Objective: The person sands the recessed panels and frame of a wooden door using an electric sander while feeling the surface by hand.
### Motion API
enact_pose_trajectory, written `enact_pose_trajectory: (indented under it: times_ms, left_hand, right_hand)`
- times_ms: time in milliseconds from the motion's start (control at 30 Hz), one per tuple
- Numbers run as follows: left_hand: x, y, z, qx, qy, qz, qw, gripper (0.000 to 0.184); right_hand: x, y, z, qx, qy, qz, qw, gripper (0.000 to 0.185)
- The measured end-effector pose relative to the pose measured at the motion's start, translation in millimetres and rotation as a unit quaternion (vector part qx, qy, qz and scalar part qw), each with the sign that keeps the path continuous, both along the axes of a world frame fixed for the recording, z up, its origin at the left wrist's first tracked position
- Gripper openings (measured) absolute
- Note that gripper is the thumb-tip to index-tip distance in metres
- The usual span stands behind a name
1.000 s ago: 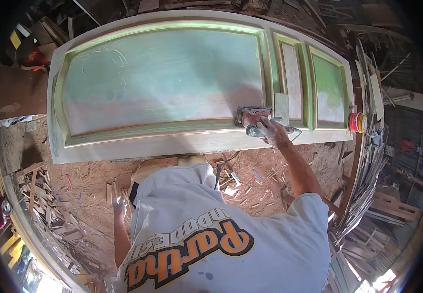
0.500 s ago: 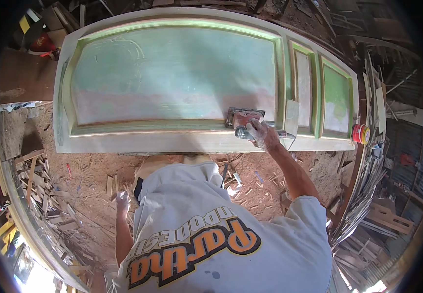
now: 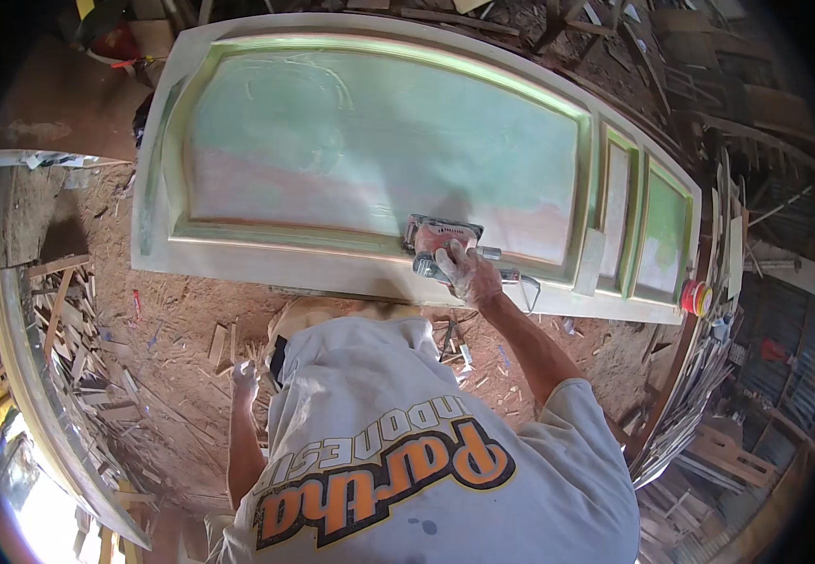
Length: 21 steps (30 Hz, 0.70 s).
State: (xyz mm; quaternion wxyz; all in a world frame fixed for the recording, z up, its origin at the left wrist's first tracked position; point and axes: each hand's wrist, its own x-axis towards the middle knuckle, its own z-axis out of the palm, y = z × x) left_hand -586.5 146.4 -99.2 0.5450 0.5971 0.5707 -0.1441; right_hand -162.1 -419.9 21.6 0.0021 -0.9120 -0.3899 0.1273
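A red and black power sander point(image 3: 440, 235) lies on the lower frame edge of a large panelled door point(image 3: 276, 254), painted pale green and whitish pink. My right hand point(image 3: 469, 273), dusty white, is wrapped round the sander's body, and a cord trails from its right end. Low at my left side hangs my left hand point(image 3: 245, 378), away from the door. Its fingers look dusty, but they are too small to make out clearly. A small pale flat block point(image 3: 590, 261) rests on the door's frame, right of the sander.
A red and yellow tin point(image 3: 696, 297) stands at the door's right end. Wood scraps point(image 3: 88, 348) lie heaped at the left, and a stack of thin strips point(image 3: 694, 404) leans at the right. Offcuts litter the dirt floor point(image 3: 182, 329).
The sander, with my right hand on it, has moved left along the door's lower edge. The view has turned, so the door now slopes down to the right.
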Motion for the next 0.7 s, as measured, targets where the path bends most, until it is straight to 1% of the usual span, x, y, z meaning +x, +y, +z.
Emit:
enact_pose_trajectory:
  times_ms: [33, 67, 100, 167, 300, 367, 433, 500, 633, 700]
  left_hand:
    - [-6.2, 7.6, -5.9, 0.013, 0.006, -0.007, 1.0, 0.036]
    - [-13.2, 14.5, -11.7, 0.029, -0.022, -0.022, 0.999, 0.035]
    - [-17.1, 23.0, -12.7, 0.03, -0.021, -0.017, 0.999, 0.035]
    - [-23.3, 41.5, -14.3, 0.014, 0.012, -0.045, 0.999, 0.034]
    - [-35.8, 81.5, -20.6, -0.016, 0.012, -0.008, 1.0, 0.037]
    - [-38.0, 97.6, -26.3, -0.01, 0.011, 0.005, 1.0, 0.038]
    - [-42.9, 117.3, -36.3, -0.003, 0.009, 0.019, 1.0, 0.04]
    - [-46.7, 140.9, -41.5, -0.002, -0.029, 0.008, 1.0, 0.04]
    - [-44.0, 180.6, -36.5, 0.008, 0.007, -0.024, 1.0, 0.038]
    - [-44.2, 196.4, -34.7, -0.002, -0.042, -0.014, 0.999, 0.037]
  right_hand:
    - [0.9, 14.2, 1.2, 0.006, -0.004, 0.001, 1.0, 0.082]
    - [1.4, 27.7, 2.8, 0.008, 0.002, 0.003, 1.0, 0.081]
    - [1.8, 43.2, 4.6, 0.009, 0.003, 0.007, 1.0, 0.081]
    - [2.6, 75.4, 6.7, 0.004, 0.021, -0.021, 1.0, 0.077]
    - [-1.9, 135.0, 9.9, 0.023, 0.0, -0.017, 1.0, 0.072]
    - [-0.9, 165.8, 16.3, 0.013, 0.021, -0.011, 1.0, 0.054]
    - [-1.8, 196.0, 18.8, 0.012, 0.022, -0.007, 1.0, 0.054]
    - [-3.4, 226.6, 19.8, 0.025, 0.02, -0.016, 0.999, 0.054]
    - [-6.4, 281.0, 21.7, 0.033, 0.034, -0.011, 0.999, 0.053]
    - [-9.7, 307.0, 19.7, 0.058, -0.004, -0.005, 0.998, 0.054]
